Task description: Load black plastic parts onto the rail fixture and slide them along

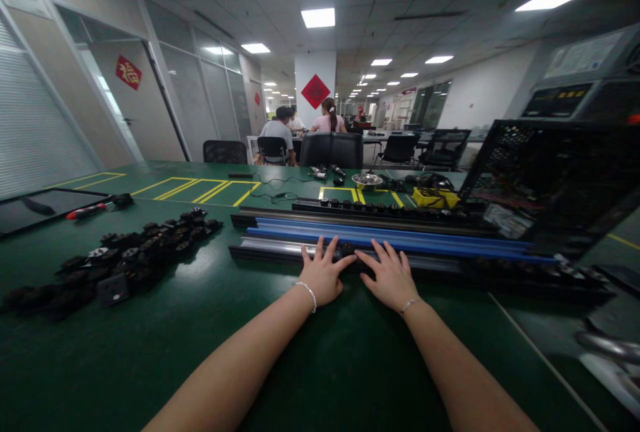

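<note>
My left hand rests with spread fingers on the front black rail, a long channel with a shiny strip inside. My right hand lies on the same rail to the right, its fingers also apart. The two index fingers or thumbs nearly meet beside a small black module seated in the channel; which part of it they touch is unclear. Behind lies a long blue rail, then further dark rails. More black modules sit in the front rail's right end.
A heap of black modules lies on the green table at left, near a red screwdriver and a dark flat panel. Behind the rails are a metal bowl and a yellow object. An open computer case stands right.
</note>
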Demonstrator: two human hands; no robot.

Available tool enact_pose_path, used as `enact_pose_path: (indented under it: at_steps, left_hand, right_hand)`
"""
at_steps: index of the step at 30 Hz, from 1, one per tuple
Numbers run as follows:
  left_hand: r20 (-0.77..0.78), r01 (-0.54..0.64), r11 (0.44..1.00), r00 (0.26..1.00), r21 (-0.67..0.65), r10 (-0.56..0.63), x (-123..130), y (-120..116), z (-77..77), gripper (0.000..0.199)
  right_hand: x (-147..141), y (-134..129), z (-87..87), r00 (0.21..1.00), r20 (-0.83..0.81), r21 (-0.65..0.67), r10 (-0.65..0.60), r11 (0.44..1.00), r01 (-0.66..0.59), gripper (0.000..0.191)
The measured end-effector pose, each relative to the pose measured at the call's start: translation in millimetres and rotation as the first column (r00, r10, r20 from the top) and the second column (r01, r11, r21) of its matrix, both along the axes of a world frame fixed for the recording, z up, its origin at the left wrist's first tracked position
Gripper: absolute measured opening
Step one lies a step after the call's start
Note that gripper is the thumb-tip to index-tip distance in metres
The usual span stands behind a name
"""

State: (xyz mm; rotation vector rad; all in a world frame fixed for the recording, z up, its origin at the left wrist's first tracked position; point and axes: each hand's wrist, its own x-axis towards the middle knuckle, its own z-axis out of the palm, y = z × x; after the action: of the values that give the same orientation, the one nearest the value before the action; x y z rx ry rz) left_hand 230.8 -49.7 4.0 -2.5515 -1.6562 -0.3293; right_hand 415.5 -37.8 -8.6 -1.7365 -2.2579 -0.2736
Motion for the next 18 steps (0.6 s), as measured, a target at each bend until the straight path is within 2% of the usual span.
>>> enact_pose_path:
  at_steps: [10,18]
  left_hand:
    - [0.004,-0.142,0.988,0.99,-0.067,0.143,32,5,-3.2,0.077]
    - [0.017,-0.142,0.989,0.99,-0.049,0.143,33,4,-2.3,0.07]
  right_hand:
    - [-2,2,-5.4,0.999,0.011,0.02,-0.037,0.999,0.037,0.056]
    - [-2,1,-4.6,0.999,0.003,0.026,-0.032,0.999,0.032,0.052]
